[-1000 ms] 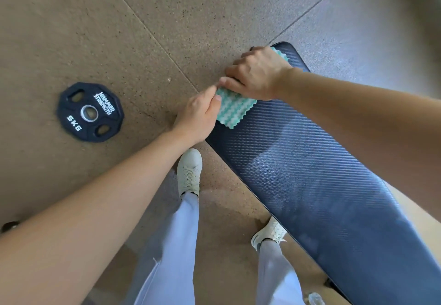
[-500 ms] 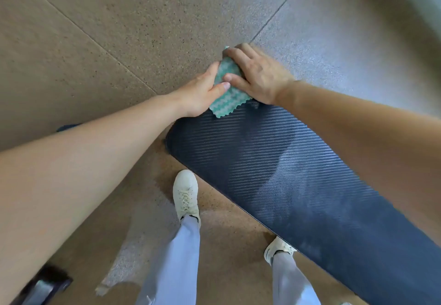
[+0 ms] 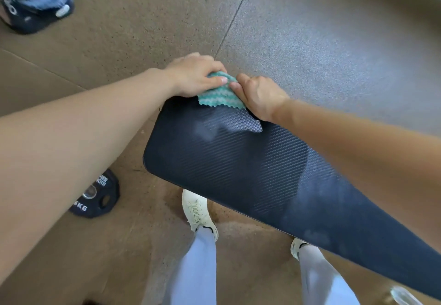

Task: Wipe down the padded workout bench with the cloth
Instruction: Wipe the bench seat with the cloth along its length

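Hidden under both hands: most of the green-and-white wavy-striped cloth (image 3: pixel 220 97), bunched at the far narrow end of the dark blue ribbed padded bench (image 3: pixel 250 168); only its zigzag lower edge and a crumpled top fold showing. Left hand (image 3: pixel 193 75) curled over the cloth's left side, thumb pressed on top, fingertips lost over the bench's end. Right hand (image 3: pixel 259 97) clamped on the cloth's right side, thumb meeting the left thumb, remaining fingers tucked out of sight behind the knuckles. Bench frame and legs not visible beneath the pad; near end of the pad cut off at the right and bottom edges. Black 5 kg weight plate (image 3: pixel 95 195) on the speckled brown rubber floor (image 3: pixel 143 25), half covered by the left forearm, lettering only partly readable. White sneakers (image 3: pixel 198 211) and pale trouser legs below the bench, the right shoe mostly masked by the pad. At top left, a second person's dark shoe (image 3: pixel 33 16) and blue jeans hem, cropped by the frame. Clear object at the bottom right corner too cut off to identify.

Compared with half a second ago: view swung round, bench end now rounder and fuller in frame, weight plate back in sight, the other person's foot newly showing. Hands closer together, cloth more scrunched, right hand now fisted rather than flat.
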### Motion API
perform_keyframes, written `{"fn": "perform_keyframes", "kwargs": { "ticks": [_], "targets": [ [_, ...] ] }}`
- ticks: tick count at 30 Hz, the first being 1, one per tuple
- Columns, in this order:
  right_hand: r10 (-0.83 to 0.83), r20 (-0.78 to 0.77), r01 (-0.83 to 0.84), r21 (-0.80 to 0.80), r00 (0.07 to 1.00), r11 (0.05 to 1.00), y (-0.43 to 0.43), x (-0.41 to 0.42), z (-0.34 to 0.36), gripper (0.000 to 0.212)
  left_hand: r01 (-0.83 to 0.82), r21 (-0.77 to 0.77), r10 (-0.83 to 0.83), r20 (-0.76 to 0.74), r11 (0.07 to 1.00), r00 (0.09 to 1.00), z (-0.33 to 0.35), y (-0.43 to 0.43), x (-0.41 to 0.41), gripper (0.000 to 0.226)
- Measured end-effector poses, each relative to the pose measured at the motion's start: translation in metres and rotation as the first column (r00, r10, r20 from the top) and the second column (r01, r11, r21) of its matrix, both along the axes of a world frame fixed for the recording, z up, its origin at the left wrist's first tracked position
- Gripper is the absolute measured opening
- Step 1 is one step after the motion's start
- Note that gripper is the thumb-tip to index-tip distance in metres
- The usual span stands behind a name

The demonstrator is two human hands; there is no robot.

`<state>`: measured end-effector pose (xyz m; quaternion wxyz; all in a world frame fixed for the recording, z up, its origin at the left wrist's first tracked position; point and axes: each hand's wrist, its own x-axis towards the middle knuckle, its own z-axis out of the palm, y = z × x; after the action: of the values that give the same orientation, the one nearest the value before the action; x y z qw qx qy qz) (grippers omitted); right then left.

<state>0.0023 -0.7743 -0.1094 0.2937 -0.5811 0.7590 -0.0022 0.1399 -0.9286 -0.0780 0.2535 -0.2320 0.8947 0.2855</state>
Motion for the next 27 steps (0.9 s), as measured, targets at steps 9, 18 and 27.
{"fn": "perform_keyframes", "kwargs": {
  "ticks": [9,18,27],
  "targets": [
    [-0.059,0.086,0.056,0.037,0.994,0.998,0.109,-0.063,0.003,0.047,0.299,0.003,-0.298,0.083,0.954,0.951,0.003,0.081,-0.073,0.049],
    [-0.171,0.099,0.167,0.052,0.980,0.985,0.217,-0.115,0.003,0.049,0.404,0.024,-0.404,0.087,0.915,0.911,-0.003,0.179,-0.136,0.050],
    [-0.241,0.098,0.232,0.093,0.966,0.968,0.343,-0.182,0.013,0.047,0.407,0.047,-0.410,0.095,0.912,0.907,0.003,0.303,-0.203,0.047]
  ]
}}
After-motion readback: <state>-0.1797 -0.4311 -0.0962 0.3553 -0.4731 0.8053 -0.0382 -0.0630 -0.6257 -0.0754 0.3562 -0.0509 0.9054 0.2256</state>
